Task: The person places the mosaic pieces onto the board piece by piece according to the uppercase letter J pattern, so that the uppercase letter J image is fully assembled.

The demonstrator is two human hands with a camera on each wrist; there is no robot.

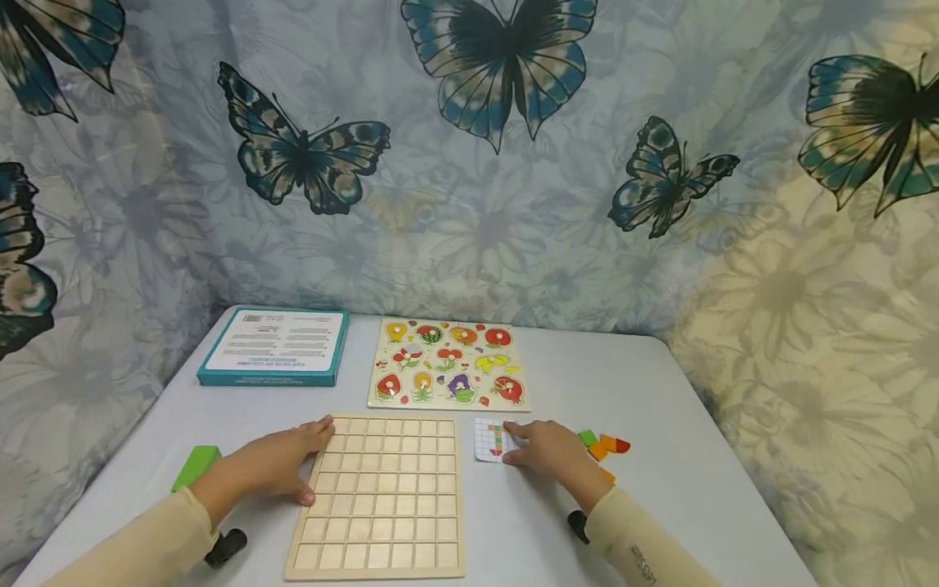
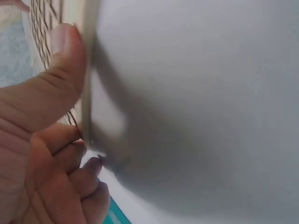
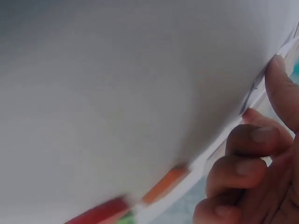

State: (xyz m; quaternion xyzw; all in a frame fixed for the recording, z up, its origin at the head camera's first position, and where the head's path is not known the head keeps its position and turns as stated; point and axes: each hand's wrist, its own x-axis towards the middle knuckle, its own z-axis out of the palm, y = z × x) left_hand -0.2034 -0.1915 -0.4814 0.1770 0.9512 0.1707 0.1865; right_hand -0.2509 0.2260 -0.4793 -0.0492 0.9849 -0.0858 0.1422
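Note:
A wooden grid board (image 1: 381, 505) lies flat in front of me, its squares bare. My left hand (image 1: 275, 461) rests along its left edge, thumb on the rim and fingers near the far-left corner; the left wrist view shows the thumb (image 2: 67, 51) on the edge. Just right of the board lies a small pattern card (image 1: 484, 440), printed with coloured squares on a grid. My right hand (image 1: 546, 448) holds its right side between thumb and index finger. The other right fingers (image 3: 238, 172) are curled. Beside that hand sit small orange blocks (image 1: 598, 450), a green block (image 1: 588, 438) and a red piece (image 1: 623, 446).
A fruit puzzle board (image 1: 449, 364) lies behind the grid board. At the back left is a teal-edged box (image 1: 271, 346). A green block (image 1: 196, 467) sits left of my left wrist. The white table (image 1: 697, 489) meets a butterfly-print cloth (image 1: 484, 244) behind.

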